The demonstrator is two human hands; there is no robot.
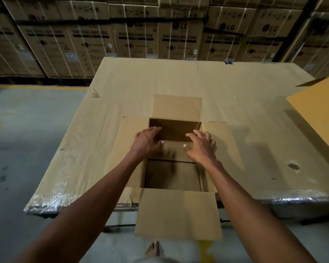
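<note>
An open cardboard box (pixel 179 213) sits at the lower middle of the frame, on the near edge of a bench (pixel 245 92) covered with flat cardboard. Its four flaps are folded outward, and the near flap hangs past the bench edge towards the bottom of the frame.

Both hands are inside the box mouth. The left hand (pixel 147 141) lies at the box's left wall and the right hand (pixel 201 147) towards its right wall. The fingers of each are spread and nearly straight, and the thumbs point at each other. They rest on a pale cardboard panel (pixel 173 150) that spans the box between them. The panel is smeared by motion blur, so it is unclear whether it is an inner flap or a loose piece. Nor is it clear whether any fingertip hooks its far edge. Neither hand visibly grips anything.

Below the panel the box's interior is dark, and its bottom is hard to read.

At the right edge of the frame a yellowish cardboard sheet (pixel 319 111) is cut off. Shiny plastic wrap (pixel 51 196) covers the bench's near rim. Stacked cartons (pixel 135 35) printed "WASHING MACHINE" fill the top of the frame, with their smaller print illegible. A bare foot (pixel 153 249) shows on the grey floor (pixel 27 139) at the bottom, partly cut off.
</note>
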